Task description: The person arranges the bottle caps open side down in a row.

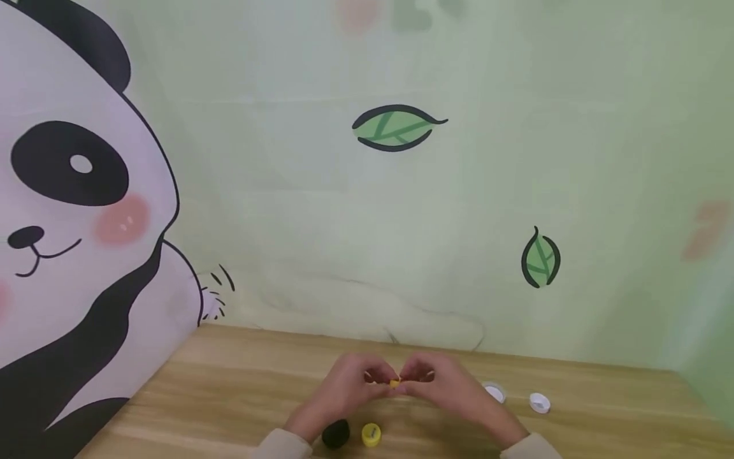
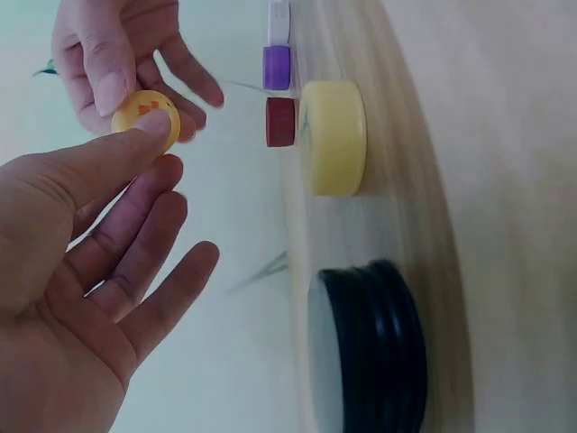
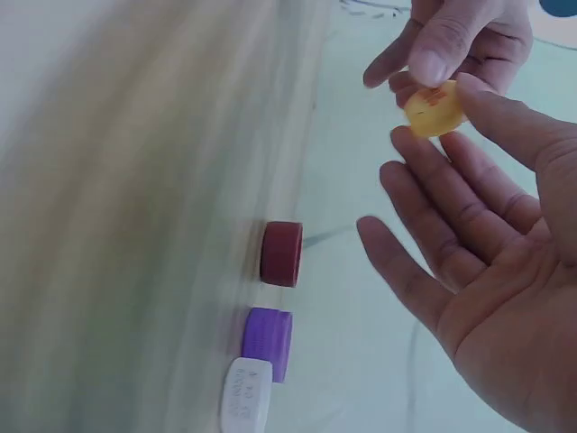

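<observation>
A small yellow bottle cap (image 1: 394, 384) with orange marking on its face is held up above the wooden table (image 1: 275, 373), between both hands. My left hand (image 1: 348, 384) pinches one side of it by thumb and forefinger; its other fingers are spread in the left wrist view. The right hand (image 1: 438, 382) pinches the opposite side between thumb and fingers. In the right wrist view the cap (image 3: 433, 110) sits between the two thumbs, its far face hidden. Below the hands, a yellow cap (image 1: 371, 435) and a black cap (image 1: 336, 435) rest on the table.
Two white caps (image 1: 494, 393) lie to the right, one partly behind the right forearm. In the right wrist view a dark red cap (image 3: 281, 254), a purple cap (image 3: 268, 345) and a white cap (image 3: 246, 397) stand in a row. A panda-printed backdrop (image 1: 447, 210) rises behind the table.
</observation>
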A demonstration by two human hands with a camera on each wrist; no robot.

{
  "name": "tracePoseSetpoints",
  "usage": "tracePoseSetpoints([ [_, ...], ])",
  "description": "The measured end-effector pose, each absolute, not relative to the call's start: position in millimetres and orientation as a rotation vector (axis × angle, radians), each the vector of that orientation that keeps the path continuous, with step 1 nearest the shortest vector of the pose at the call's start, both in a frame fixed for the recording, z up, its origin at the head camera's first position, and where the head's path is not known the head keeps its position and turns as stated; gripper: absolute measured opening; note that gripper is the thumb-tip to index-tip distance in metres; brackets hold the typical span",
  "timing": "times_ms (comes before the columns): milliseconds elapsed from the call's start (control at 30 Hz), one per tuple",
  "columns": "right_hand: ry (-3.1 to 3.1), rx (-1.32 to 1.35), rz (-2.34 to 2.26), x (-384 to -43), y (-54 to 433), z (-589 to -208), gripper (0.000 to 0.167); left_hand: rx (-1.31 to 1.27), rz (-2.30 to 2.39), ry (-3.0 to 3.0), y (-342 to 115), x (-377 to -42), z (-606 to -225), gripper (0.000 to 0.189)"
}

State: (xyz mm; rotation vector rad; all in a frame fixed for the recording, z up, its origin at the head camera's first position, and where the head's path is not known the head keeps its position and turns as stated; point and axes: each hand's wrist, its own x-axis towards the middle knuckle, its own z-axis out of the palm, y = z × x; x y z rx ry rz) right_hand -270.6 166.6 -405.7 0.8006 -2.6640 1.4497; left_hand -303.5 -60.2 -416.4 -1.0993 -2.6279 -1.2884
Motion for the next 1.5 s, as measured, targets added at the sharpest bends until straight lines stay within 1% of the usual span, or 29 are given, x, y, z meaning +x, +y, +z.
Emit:
tracePoseSetpoints([
  [167,-2.661,0.802,1.531,-260,176,-399,0.011,-1.128,-1.401,-2.618,-58,-295,-409,0.005],
  [367,-2.640,0.810,1.564,-256,175,-406,0.008,-1.117,-1.495,-2.616,-61,-286,-408,0.007],
  [600,-2.620,0.725,1.686,-253,170,-419,0.018,-1.143,-1.371,-2.593,-63,-281,-418,0.020],
  [767,-2.607,0.705,1.774,-250,170,-420,0.023,-1.187,-1.205,-2.561,-62,-281,-420,0.026],
  [967,-2.659,0.711,1.696,-252,170,-420,0.019,-1.192,-1.122,-2.609,-63,-281,-419,0.022],
  [1200,-2.666,0.853,1.504,-253,167,-423,0.022,-1.221,-1.044,-2.677,-67,-280,-420,0.020],
  [1333,-2.696,0.855,1.485,-252,167,-423,0.022,-1.225,-1.030,-2.719,-69,-279,-421,0.023],
  [1500,-2.726,0.905,1.437,-253,168,-425,0.023,-1.224,-1.049,-2.778,-68,-278,-421,0.020],
])
